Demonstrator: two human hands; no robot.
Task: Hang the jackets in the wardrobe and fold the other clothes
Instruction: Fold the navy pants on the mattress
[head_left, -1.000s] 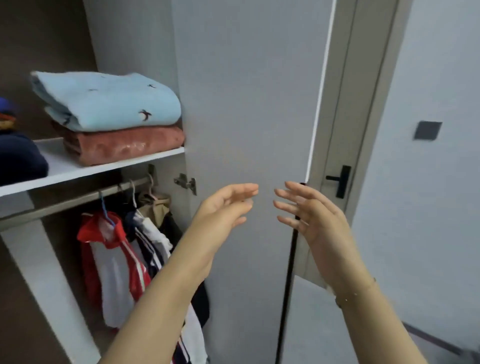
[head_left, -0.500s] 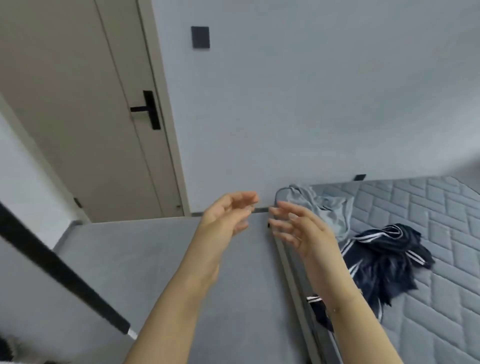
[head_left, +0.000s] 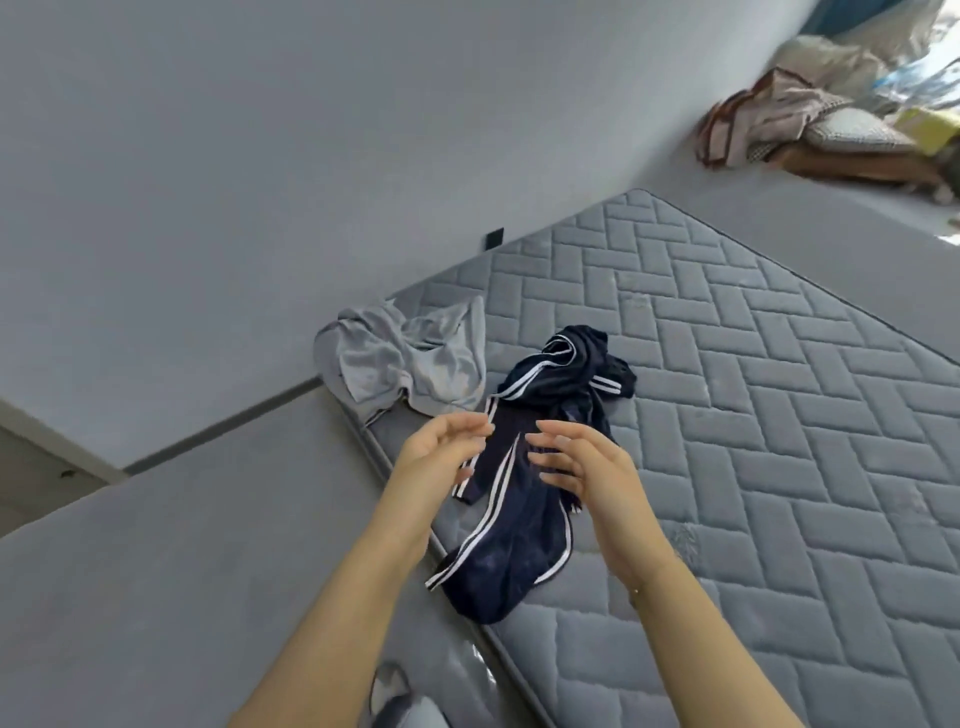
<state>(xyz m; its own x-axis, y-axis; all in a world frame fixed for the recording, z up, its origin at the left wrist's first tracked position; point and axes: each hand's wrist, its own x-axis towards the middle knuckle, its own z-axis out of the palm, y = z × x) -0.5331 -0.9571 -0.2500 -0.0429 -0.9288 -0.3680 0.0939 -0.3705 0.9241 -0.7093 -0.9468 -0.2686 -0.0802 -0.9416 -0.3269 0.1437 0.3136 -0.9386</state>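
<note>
A dark navy garment with white stripes (head_left: 524, 525) lies crumpled near the left edge of a grey quilted mattress (head_left: 753, 415). A light grey garment (head_left: 410, 364) is bunched at the mattress corner just beyond it. My left hand (head_left: 441, 457) and my right hand (head_left: 582, 462) hover side by side above the navy garment, palms facing each other, fingers relaxed and holding nothing. Neither hand touches the cloth.
Grey floor (head_left: 156, 571) lies left of the mattress, with a grey wall (head_left: 260, 156) behind. A heap of bedding and bags (head_left: 831, 104) sits at the far right corner. A grey slipper (head_left: 400, 696) shows at the bottom edge.
The view has swung from the open wardrobe, past the door, down to the mattress. Both hands stay raised and empty, now above the navy garment.
</note>
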